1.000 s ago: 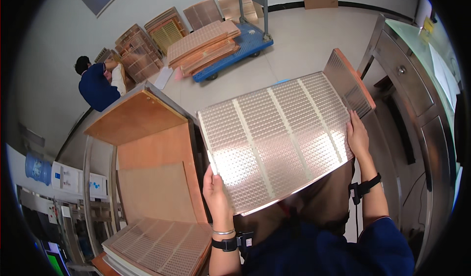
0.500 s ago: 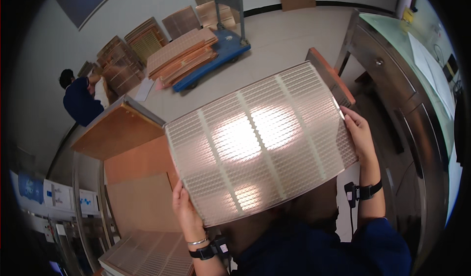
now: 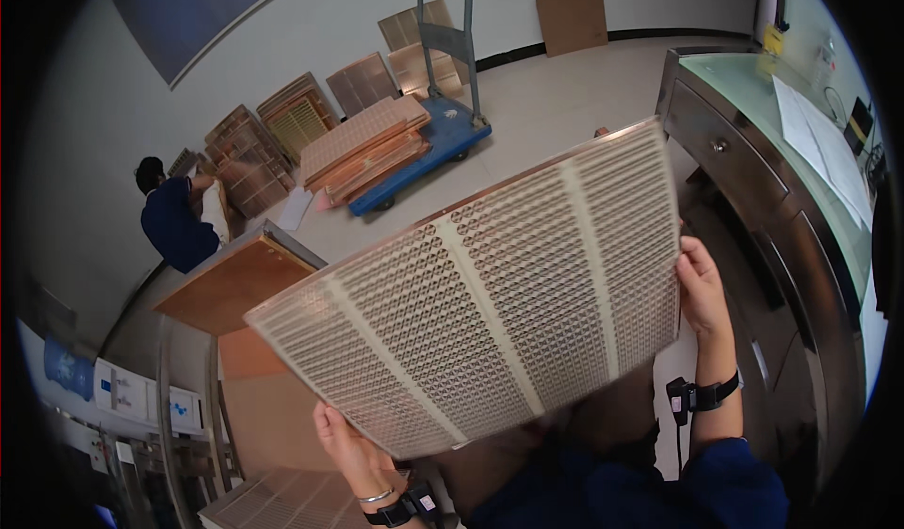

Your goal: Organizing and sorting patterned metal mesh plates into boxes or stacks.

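A large thin copper-coloured panel [image 3: 490,294], patterned with rows of small shapes and crossed by pale strips, is held up in front of me at a slant. My left hand [image 3: 347,442] grips its lower left edge, fingers closed on it. On the opposite side my right hand [image 3: 702,280] pinches the right edge. The panel hides part of my fingers and what lies behind it. Below my left hand rests a stack of similar panels [image 3: 292,503].
A blue platform trolley [image 3: 424,167] carries stacked copper panels [image 3: 367,148], with more panels [image 3: 250,157] leaning along the wall. A person [image 3: 179,214] crouches at the left. A metal desk [image 3: 725,138] stands at the right; a brown board [image 3: 235,284] is near left.
The panel has tilted, its left corner swinging outward and its top right corner rising. The bright reflections on it are gone. My left hand has moved down and slightly left; the view has shifted.
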`<action>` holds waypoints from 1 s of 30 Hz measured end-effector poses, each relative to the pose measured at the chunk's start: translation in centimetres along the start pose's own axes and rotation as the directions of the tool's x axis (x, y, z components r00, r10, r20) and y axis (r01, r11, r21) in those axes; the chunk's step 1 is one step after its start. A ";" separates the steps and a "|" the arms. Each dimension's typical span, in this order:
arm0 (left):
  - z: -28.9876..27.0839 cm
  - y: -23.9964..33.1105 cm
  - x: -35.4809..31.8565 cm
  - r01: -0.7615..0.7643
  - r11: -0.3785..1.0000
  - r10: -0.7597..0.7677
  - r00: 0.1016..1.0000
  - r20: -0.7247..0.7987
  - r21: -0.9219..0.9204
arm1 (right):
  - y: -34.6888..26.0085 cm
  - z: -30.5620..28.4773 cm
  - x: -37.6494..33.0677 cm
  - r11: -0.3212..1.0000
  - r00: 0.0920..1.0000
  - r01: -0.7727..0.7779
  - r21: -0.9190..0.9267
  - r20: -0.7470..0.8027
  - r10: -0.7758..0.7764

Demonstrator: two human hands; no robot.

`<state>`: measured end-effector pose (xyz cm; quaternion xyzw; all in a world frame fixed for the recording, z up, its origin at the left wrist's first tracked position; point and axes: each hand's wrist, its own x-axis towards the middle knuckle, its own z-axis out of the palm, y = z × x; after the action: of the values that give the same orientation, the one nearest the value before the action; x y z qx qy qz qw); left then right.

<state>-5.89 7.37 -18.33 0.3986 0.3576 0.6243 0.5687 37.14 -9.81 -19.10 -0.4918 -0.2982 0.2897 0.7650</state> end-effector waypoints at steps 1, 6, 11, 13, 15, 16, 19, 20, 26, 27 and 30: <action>-0.4 0.3 -0.1 -0.083 0.996 0.084 0.995 0.059 -0.023 | -0.3 -0.3 0.2 0.999 0.999 0.023 0.034 0.026 -0.024; 1.9 -0.1 -0.3 -0.204 0.979 0.206 0.975 0.089 -0.033 | 2.6 -1.9 2.4 0.870 0.918 0.345 0.352 0.069 -0.391; 4.8 2.3 -1.9 0.141 0.987 -0.136 0.989 -0.061 0.076 | 5.5 -9.5 -10.8 0.748 0.940 -0.014 0.663 0.265 -0.217; 4.2 0.8 -1.9 0.223 0.975 -0.224 0.974 0.039 0.016 | 2.4 -7.0 -9.7 0.730 0.957 -0.036 0.683 0.234 -0.172; 2.1 0.1 -2.2 0.288 0.957 -0.283 0.952 0.116 -0.035 | 0.6 -3.4 -7.1 0.695 0.962 -0.105 0.711 0.249 -0.109; 1.6 0.4 -2.2 0.291 0.956 -0.286 0.952 0.110 -0.036 | -0.2 -2.2 -6.5 0.679 0.963 -0.142 0.721 0.260 -0.075; 1.2 0.7 -2.1 0.361 0.917 -0.325 0.923 0.205 -0.171 | -2.5 5.0 -1.0 0.620 0.955 -0.249 0.744 0.296 0.028; 0.8 0.4 -1.9 0.369 0.913 -0.334 0.921 0.203 -0.173 | -3.1 5.9 -1.0 0.601 0.951 -0.277 0.750 0.302 0.062; -0.8 -0.7 -1.4 0.419 0.908 -0.392 0.849 0.354 0.000 | -0.1 2.1 -1.8 0.989 0.966 0.122 0.088 -0.238 -0.098; -0.5 -1.3 -1.3 0.406 0.913 -0.397 0.865 0.308 0.039 | -0.5 1.6 -1.6 0.943 0.981 0.087 0.320 -0.193 -0.025; -1.5 -2.5 -1.1 0.409 0.908 -0.416 0.861 0.293 0.090 | 0.1 0.4 -1.3 0.879 0.994 0.048 0.474 -0.112 0.006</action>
<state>-6.17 6.53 -21.31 0.4114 0.3500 0.4147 0.7323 35.99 -10.46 -19.32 -0.3009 -0.1808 0.3183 0.8806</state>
